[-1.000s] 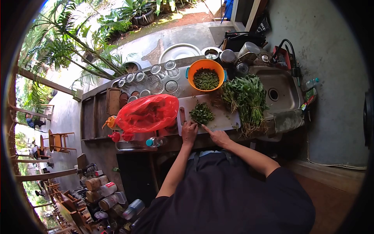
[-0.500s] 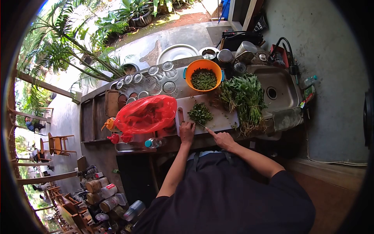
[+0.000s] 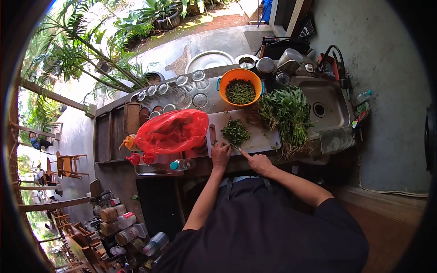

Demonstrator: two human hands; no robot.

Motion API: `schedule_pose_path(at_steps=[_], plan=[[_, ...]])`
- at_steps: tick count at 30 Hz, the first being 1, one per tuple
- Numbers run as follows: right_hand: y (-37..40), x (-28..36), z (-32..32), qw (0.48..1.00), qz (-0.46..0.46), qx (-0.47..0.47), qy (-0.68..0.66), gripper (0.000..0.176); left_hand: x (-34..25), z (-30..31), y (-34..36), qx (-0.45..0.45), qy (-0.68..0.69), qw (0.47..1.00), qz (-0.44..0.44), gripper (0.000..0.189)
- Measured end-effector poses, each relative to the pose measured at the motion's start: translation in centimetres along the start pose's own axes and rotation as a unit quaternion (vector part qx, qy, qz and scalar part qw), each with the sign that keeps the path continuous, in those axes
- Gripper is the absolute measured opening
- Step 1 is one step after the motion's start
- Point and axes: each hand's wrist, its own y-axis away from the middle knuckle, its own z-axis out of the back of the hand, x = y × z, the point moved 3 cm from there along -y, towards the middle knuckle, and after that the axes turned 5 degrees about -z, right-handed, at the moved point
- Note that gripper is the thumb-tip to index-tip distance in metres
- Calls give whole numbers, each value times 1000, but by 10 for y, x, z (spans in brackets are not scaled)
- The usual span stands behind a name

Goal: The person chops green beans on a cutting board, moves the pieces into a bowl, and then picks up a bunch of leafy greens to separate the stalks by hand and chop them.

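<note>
On a white cutting board point(image 3: 265, 142) lies a small heap of cut leafy greens point(image 3: 235, 132). My right hand point(image 3: 260, 164) grips the handle of a knife point(image 3: 235, 147), whose blade points left along the near side of the heap. Beside the blade's tip, my left hand point(image 3: 221, 154) rests at the board's near edge with its fingers bent together; what they pinch is too small to make out. Right of the board lies a large bunch of leafy greens point(image 3: 291, 116), roots toward me. An orange bowl point(image 3: 223, 98) behind the board holds more cut greens.
A red plastic bag point(image 3: 170, 132) stands left of the board, with a bottle with a teal cap point(image 3: 181, 165) in front of it. Several glass jars point(image 3: 200, 101) line the counter's back left. A metal sink point(image 3: 334, 107) is at the right.
The whole view has shifted slightly. Both hands stay at the board's near edge, and the knife remains in my right hand beside the heap.
</note>
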Motion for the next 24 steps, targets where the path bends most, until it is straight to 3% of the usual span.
schedule_pose_path(at_steps=[6,12,20,24], plan=[[-18,-8,-26,1000,5,-21,9,79,5,-2,1,3,13,1000,3,14],[-19,-7,-20,998,12,-58,13,79,11,-5,-7,-10,52,995,82,13],[13,-8,4,1000,-22,4,-22,76,9,-4,-7,-33,8,999,32,12],[11,-6,5,999,-23,-9,-21,75,6,0,-1,-29,-12,999,-10,11]])
